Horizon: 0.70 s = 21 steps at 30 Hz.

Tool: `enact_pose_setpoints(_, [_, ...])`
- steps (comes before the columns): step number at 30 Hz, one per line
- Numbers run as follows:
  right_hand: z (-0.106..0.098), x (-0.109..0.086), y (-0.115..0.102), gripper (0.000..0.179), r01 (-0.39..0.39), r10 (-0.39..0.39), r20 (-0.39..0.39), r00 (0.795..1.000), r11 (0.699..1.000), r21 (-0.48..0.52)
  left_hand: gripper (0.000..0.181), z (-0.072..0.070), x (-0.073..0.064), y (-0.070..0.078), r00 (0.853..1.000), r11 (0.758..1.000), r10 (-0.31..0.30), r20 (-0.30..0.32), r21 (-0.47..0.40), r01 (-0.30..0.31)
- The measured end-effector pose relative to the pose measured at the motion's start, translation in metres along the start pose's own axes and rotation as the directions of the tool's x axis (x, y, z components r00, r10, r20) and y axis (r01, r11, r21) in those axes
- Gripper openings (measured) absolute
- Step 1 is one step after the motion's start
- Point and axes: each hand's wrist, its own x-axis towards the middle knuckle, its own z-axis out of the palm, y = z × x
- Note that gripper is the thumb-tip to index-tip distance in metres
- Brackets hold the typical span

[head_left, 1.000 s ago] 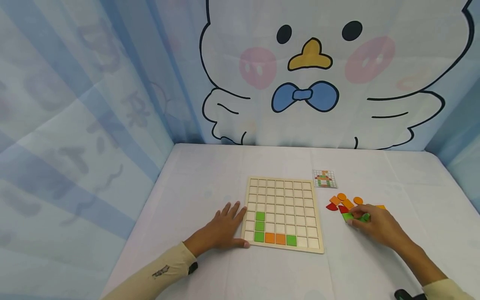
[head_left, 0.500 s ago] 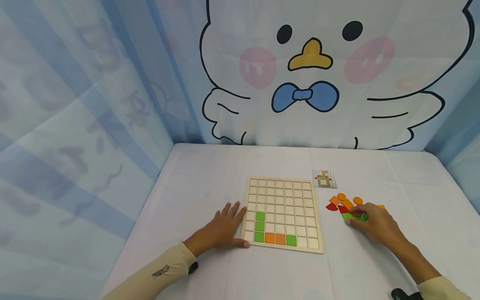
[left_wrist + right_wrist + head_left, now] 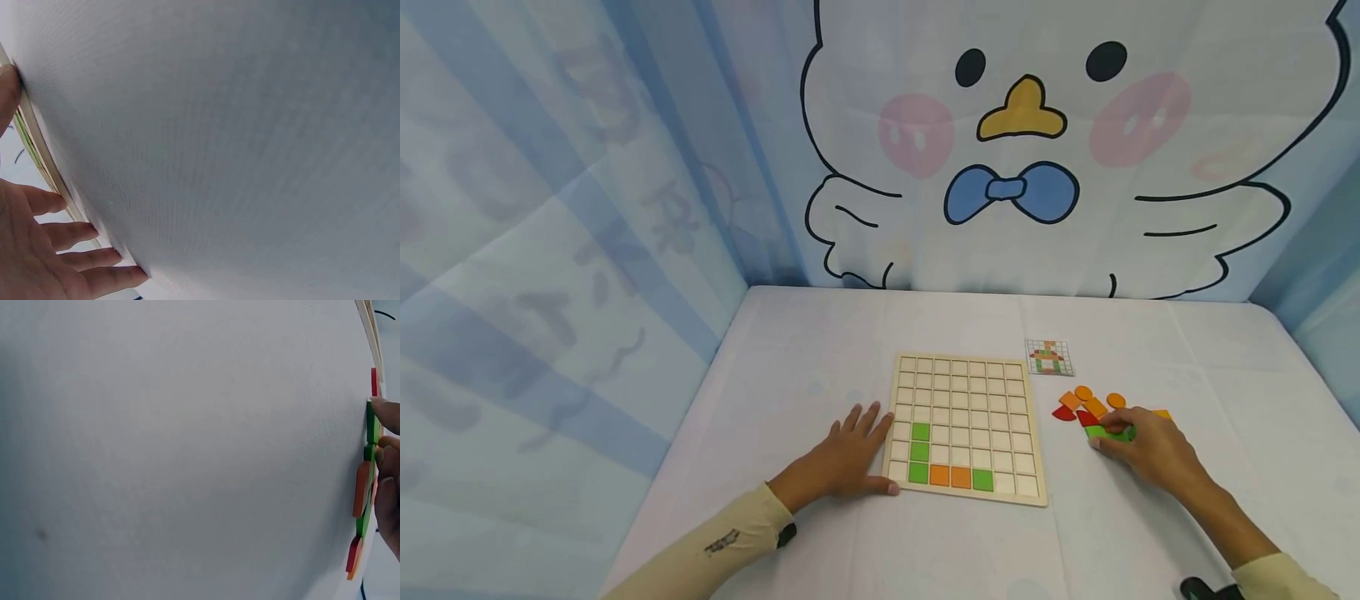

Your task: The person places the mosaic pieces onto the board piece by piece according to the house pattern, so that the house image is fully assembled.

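Observation:
A pale wooden grid board (image 3: 1037, 467) lies flat on the white table, holding several green square tiles (image 3: 919, 452) and two orange square tiles (image 3: 939, 475) in its lower left cells. My left hand (image 3: 842, 458) rests at the board's left edge, fingers spread and fairly straight; the left wrist view shows its fingertips (image 3: 119, 253) along that edge. To the board's right, my right hand (image 3: 1153, 450) reaches into a pile of loose tiles and pinches a green tile (image 3: 1095, 432) between thumb and fingers. Its palm side covers part of the pile.
A small pattern card (image 3: 1050, 357) with a coloured figure on a grid lies behind the pile. Around the right hand are orange round tiles (image 3: 1116, 402), orange squares (image 3: 1069, 401) and red quarter-round tiles (image 3: 1063, 413). A printed curtain (image 3: 1007, 250) hangs behind the table.
My right hand has shifted slightly left over the pile, its thumb moving a little nearer the green tile's edge. The left hand and the board have stayed put.

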Motion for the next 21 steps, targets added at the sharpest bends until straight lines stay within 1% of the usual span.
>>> enact_pose_setpoints(14, [0.002, -0.002, -0.0028, 0.046, -0.007, 0.007, -0.018, 1.0, 1.0, 0.0, 0.108, 0.0017, 0.0009, -0.0012, 1.0, 1.0, 0.008, -0.004, -0.002, -0.008])
enact_pose_setpoints(21, [0.0038, -0.0045, -0.0065, 0.041, 0.016, -0.016, -0.048, 0.999, 1.0, -0.007, 0.108, 0.0017, 0.0005, -0.0013, 1.0, 1.0, 0.01, -0.004, -0.005, -0.01])
